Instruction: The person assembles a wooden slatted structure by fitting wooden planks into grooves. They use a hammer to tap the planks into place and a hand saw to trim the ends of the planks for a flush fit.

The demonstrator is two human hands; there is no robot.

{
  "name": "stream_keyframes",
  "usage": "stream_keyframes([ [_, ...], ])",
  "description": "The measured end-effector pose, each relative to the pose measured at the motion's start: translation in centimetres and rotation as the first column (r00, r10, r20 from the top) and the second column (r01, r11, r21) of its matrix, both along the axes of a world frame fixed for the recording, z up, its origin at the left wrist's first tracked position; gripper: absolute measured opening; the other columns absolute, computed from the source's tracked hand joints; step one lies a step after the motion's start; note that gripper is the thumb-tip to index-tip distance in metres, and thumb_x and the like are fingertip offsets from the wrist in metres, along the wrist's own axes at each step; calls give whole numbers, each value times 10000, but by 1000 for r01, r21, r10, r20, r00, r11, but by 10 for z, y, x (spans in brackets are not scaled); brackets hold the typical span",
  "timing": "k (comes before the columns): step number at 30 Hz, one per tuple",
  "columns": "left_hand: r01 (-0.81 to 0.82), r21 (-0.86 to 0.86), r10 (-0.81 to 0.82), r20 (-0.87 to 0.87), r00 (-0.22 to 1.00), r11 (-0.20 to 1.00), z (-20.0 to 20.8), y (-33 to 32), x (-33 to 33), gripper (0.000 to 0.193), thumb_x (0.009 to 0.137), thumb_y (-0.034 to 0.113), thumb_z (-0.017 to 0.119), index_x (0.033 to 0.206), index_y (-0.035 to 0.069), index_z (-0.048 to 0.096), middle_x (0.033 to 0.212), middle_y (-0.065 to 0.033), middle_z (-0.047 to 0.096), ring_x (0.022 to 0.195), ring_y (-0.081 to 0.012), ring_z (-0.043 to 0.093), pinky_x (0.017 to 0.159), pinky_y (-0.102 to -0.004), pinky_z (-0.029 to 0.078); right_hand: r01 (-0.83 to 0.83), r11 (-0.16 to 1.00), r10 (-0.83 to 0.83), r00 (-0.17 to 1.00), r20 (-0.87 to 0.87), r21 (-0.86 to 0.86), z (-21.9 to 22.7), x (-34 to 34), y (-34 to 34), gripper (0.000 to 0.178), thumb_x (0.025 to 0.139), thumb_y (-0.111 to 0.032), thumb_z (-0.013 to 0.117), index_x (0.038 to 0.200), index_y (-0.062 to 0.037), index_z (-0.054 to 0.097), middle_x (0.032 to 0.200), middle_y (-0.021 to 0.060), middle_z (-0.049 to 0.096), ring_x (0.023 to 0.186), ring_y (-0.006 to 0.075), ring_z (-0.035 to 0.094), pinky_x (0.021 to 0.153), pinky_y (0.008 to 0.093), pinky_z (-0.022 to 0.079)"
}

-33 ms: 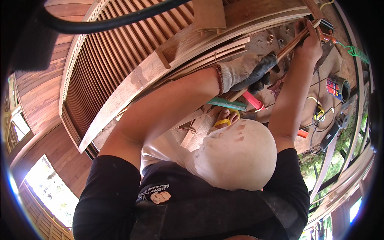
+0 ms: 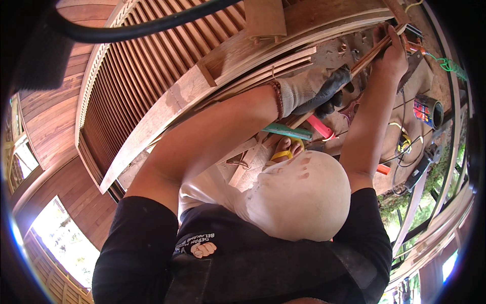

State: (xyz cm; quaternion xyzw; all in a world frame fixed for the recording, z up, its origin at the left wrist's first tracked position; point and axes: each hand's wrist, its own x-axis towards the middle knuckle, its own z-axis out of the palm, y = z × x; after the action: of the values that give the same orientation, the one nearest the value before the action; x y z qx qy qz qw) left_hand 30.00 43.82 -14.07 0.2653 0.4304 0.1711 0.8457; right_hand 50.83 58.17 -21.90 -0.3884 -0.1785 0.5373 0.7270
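Observation:
My left hand [image 2: 324, 91], in a grey and black work glove, is closed around thin wooden strips [image 2: 371, 54] that run up to the right. Farther along, my bare right hand [image 2: 394, 58] grips the same strips close to their far end. The number of strips in my hands is hard to make out. Beside the gloved hand lie more loose wooden strips [image 2: 283, 68]. Just below it are a green bar [image 2: 287, 131] and a red-pink plastic piece [image 2: 320, 126]. A handsaw [image 2: 411, 71] lies partly hidden beyond my right wrist.
A large slatted wooden panel [image 2: 152, 66] with a thick frame fills the upper left. On the right are an open can [image 2: 430, 111], a dark power tool or adapter [image 2: 420, 169] with cables, and green cord [image 2: 450, 66]. My foot in a yellow sandal [image 2: 286, 151] is below the hands.

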Motion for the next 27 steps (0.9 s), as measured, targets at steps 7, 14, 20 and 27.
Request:
stream_keyframes([
  [7,5,7,-5,-4,1000,1000,2,3,-2,590,1036,571,510,1260,33,603,716,-34,579,593,-121,573,615,-299,528,-21,998,18,999,34,67,2,-6,1,385,904,90,596,1274,135,496,1167,240,553,1013,425,661,873,522,622],
  [14,17,7,-17,2,1000,1000,1,4,2,594,1035,572,510,1273,35,597,728,-33,583,597,-119,574,616,-297,528,-47,994,47,999,4,98,0,0,2,453,907,104,564,1334,154,422,1235,273,498,1052,480,646,903,586,617],
  [20,17,12,-17,-7,1000,1000,3,2,0,596,1035,573,510,1285,37,591,738,-33,587,600,-116,575,618,-296,528,-45,996,42,998,51,72,6,-4,-1,488,916,98,559,1370,164,392,1296,294,483,1069,501,645,885,583,631],
  [27,30,34,-30,-11,999,999,2,0,-4,600,1034,573,510,1298,39,585,750,-33,591,605,-114,575,619,-295,528,-11,999,8,997,75,49,10,-6,-3,478,928,82,560,1362,186,389,1304,306,492,1078,503,645,878,577,635],
])
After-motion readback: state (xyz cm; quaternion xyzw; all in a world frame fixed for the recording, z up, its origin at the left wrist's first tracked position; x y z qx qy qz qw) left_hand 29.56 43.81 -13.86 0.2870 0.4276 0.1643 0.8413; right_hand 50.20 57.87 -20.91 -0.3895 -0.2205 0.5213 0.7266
